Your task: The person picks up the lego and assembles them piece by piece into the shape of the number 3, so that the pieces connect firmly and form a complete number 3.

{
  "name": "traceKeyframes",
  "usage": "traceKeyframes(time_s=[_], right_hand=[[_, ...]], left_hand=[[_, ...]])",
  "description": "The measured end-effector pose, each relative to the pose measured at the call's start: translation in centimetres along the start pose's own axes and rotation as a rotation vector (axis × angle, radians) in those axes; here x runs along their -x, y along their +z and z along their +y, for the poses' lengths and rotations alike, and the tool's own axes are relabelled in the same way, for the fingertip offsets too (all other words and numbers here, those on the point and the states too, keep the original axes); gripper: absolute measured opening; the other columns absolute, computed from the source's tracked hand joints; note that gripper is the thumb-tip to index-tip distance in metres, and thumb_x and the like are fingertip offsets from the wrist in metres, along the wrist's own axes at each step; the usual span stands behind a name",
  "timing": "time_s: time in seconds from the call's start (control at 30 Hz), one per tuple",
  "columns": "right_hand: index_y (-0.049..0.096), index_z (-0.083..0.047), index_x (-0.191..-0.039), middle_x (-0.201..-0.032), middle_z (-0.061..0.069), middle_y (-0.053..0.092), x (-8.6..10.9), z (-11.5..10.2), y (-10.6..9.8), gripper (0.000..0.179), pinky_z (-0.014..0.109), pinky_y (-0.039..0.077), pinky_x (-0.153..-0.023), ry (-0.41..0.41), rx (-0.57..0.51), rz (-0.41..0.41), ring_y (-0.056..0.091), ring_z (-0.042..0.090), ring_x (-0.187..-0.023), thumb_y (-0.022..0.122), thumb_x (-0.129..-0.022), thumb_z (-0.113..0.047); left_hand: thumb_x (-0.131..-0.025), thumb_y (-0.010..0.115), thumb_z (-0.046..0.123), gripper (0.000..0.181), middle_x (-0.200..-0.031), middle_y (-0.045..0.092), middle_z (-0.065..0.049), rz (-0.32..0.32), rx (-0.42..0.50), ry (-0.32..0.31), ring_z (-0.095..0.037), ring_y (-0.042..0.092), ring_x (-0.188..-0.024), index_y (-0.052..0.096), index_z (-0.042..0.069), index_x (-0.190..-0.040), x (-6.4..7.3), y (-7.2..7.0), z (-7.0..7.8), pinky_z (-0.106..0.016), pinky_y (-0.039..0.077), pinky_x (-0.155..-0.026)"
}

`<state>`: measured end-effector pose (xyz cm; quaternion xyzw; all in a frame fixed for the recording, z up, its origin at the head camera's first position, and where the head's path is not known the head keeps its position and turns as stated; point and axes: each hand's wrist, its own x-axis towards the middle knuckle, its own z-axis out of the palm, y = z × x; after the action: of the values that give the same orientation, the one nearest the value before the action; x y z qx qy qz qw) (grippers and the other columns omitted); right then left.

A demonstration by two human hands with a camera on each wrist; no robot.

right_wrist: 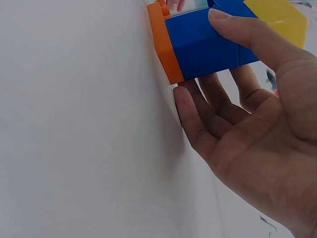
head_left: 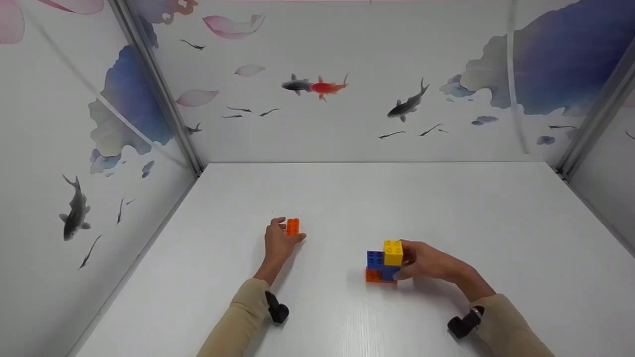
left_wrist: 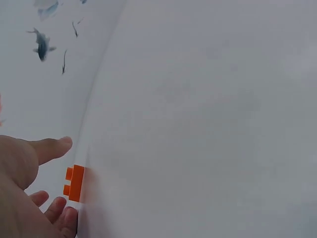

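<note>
On the white tabletop, an orange toy building block (head_left: 292,226) lies between the thumb and fingers of my left hand (head_left: 280,243). The left wrist view shows gaps between the block's studded side and that hand's thumb and fingers, which are spread apart. To the right stands a small stack of blocks: an orange block (head_left: 373,276) at the bottom, blue blocks (head_left: 375,258) above it and a yellow block (head_left: 393,253) on top. My right hand (head_left: 430,262) grips this stack from its right side. Its thumb presses on a blue block (right_wrist: 203,47), with the other fingers around the far side.
White panels painted with fish and petals enclose the table (head_left: 367,193) at the back and sides. Metal posts (head_left: 163,94) stand at the rear corners. Each wrist wears a small black camera (head_left: 278,310).
</note>
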<state>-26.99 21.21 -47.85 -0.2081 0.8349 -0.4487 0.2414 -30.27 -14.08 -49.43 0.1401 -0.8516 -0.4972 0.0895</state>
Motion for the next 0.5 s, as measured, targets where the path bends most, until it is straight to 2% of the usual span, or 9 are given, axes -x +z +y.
traceKeyframes(time_s=[0.23,0.5], right_hand=[[0.048,-0.008,-0.143,-0.134,0.011,0.06,-0.17,0.37,0.04,0.07,0.053,0.045,-0.11,0.015,-0.009,0.004,0.057,0.026,-0.117,0.081,-0.083,-0.023],[0.048,-0.007,-0.143,-0.134,0.012,0.061,-0.09,0.19,0.04,0.069,0.054,0.045,-0.11,0.009,0.006,0.008,0.057,0.026,-0.118,0.08,-0.084,-0.024]], left_hand=[[-0.08,0.081,0.006,0.066,-0.128,0.057,-0.023,0.015,-0.043,-0.002,-0.034,0.056,-0.116,0.047,-0.003,-0.137,0.1,0.29,-0.19,-0.044,0.049,-0.106],[-0.084,0.076,0.002,0.061,-0.123,0.06,-0.025,0.003,-0.025,-0.022,-0.035,0.06,-0.112,0.046,-0.004,-0.137,-0.07,-0.24,-0.35,-0.043,0.052,-0.104]])
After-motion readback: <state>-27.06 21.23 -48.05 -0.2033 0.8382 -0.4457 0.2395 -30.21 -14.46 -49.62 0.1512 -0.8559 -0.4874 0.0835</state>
